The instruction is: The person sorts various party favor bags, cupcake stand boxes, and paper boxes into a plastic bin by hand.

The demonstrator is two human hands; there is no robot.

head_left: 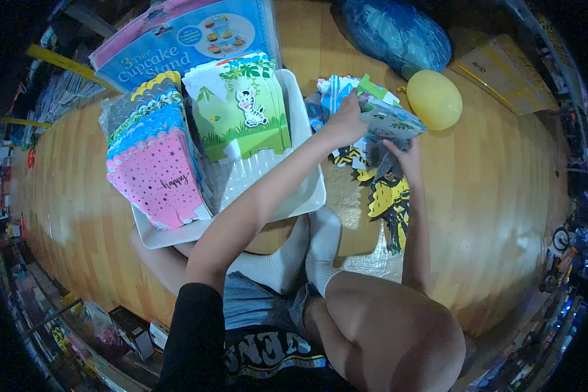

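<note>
My left hand [347, 123] is closed on the left side of a flat printed card box [393, 119] with green leaves on it. Below it, my right hand [408, 160] grips the same card box by its lower edge, thumb against the front. Under and beside both hands lies a loose pile of printed cards [336, 88], blue and white at the top. Yellow-and-black cut-outs [390, 199] trail down toward my leg. Left of my hands, a white tray [315, 176] holds a pink starred stack marked "happy" [157, 173] and a green zebra stack [245, 114].
A "3 Tier Cupcake Stand" package [176, 46] lies behind the tray. Beyond my hands are a yellow balloon [436, 100], a blue plastic-wrapped bundle [398, 32] and a cardboard carton [506, 72]. Shelves of goods line both sides of the wooden floor [503, 196].
</note>
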